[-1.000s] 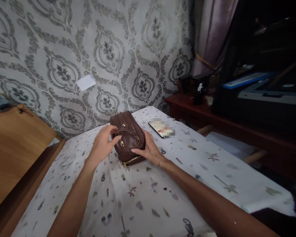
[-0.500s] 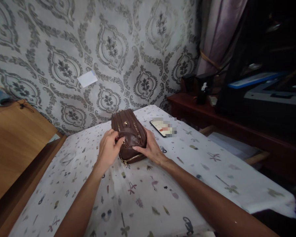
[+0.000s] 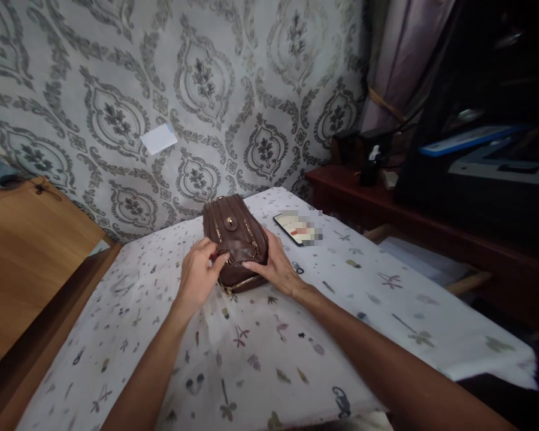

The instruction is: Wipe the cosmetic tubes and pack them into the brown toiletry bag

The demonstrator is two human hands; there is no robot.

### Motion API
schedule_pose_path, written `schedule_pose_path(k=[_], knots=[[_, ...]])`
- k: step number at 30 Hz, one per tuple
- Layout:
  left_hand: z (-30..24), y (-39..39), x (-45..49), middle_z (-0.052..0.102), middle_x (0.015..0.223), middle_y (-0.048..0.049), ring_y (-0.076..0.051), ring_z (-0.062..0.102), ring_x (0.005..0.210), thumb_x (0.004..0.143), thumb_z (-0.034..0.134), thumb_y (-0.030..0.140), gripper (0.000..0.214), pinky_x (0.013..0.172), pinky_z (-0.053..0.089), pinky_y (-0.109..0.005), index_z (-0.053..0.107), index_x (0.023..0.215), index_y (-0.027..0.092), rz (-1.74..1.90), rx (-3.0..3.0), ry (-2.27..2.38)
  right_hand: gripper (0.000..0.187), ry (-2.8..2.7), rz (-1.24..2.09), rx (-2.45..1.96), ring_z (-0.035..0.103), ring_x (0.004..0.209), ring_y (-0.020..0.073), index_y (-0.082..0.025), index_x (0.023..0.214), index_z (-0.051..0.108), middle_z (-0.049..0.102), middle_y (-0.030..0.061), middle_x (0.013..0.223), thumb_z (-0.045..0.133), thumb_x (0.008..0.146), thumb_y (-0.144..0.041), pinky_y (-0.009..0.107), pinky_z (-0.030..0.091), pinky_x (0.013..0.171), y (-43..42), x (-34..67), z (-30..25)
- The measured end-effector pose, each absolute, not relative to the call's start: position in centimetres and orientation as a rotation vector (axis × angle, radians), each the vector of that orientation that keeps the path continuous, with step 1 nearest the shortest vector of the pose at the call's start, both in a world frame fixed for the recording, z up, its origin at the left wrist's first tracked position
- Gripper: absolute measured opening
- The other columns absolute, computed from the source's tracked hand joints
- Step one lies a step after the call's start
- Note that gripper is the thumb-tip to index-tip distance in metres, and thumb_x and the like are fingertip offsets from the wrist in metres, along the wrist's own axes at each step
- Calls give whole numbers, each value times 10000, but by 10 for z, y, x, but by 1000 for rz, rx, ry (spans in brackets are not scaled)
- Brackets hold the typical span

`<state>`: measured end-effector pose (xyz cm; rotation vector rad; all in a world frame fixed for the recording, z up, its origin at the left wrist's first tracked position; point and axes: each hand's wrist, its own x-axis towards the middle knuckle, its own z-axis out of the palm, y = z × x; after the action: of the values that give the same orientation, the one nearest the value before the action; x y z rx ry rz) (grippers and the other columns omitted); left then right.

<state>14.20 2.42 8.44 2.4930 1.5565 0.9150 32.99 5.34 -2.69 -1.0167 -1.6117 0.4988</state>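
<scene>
A brown leather bag (image 3: pixel 238 245) with gold zippers and a round gold clasp lies on a cloth-covered surface. My left hand (image 3: pixel 200 266) is at its near left side, thumb and fingers pinched by the left front zipper; the zipper pull itself is hard to make out under the fingertips. Along the bag's right side rests my right hand (image 3: pixel 273 263), its thumb on the near top face and its fingers mostly hidden round the side, steadying the bag. A zipper end with gold pulls hangs at the near lower corner.
A phone (image 3: pixel 296 230), partly blurred out, lies right of the bag on the white patterned cloth (image 3: pixel 251 341). Wooden furniture (image 3: pixel 36 251) stands at the left. A dark red shelf (image 3: pixel 336 185) holding a small dark bottle (image 3: pixel 371 167) is at the right. Patterned wallpaper rises behind.
Both hands stay on the bag in nearly the same grip. The right thumb has shifted slightly upward on it. The view has tilted a little.
</scene>
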Motion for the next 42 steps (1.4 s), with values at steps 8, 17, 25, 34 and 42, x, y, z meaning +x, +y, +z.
schedule_pose_path(k=[8, 17, 25, 34, 42], knots=[[88, 24, 144, 527, 773, -26, -213, 514, 807, 888, 536, 234, 197, 702, 401, -321, 503, 697, 198, 826, 2591, 1634, 1053, -1634, 481, -991, 301, 1412, 378, -201, 1545, 165, 364, 177, 1504, 669, 750, -672, 570, 294, 1151, 53, 330, -26], [91, 21, 181, 672, 1049, -44, -273, 549, 1042, 799, 657, 113, 351, 840, 409, -398, 600, 1124, 231, 658, 2978, 1440, 823, -1679, 408, -957, 381, 1357, 338, -193, 1545, 154, 398, 171, 1488, 450, 915, -632, 551, 324, 1134, 51, 333, -26], [76, 29, 193, 654, 968, -52, -252, 558, 938, 811, 642, 88, 157, 810, 432, -379, 629, 920, 199, 716, 3030, 1540, 844, -1670, 368, -978, 382, 1365, 336, -172, 1548, 158, 389, 180, 1502, 419, 913, -662, 535, 328, 1138, 51, 332, -30], [66, 33, 196, 594, 795, -34, -223, 539, 829, 895, 577, 167, 166, 730, 386, -354, 530, 738, 191, 1034, 2842, 1499, 823, -1682, 351, -1019, 393, 1367, 333, -171, 1554, 155, 401, 185, 1500, 417, 926, -634, 543, 337, 1133, 51, 333, -29], [71, 31, 188, 610, 783, -29, -216, 525, 824, 904, 568, 180, 207, 747, 388, -365, 541, 698, 187, 909, 2850, 1336, 829, -1656, 312, -988, 378, 1382, 330, -182, 1554, 163, 394, 182, 1501, 479, 914, -604, 543, 331, 1140, 47, 334, -20]])
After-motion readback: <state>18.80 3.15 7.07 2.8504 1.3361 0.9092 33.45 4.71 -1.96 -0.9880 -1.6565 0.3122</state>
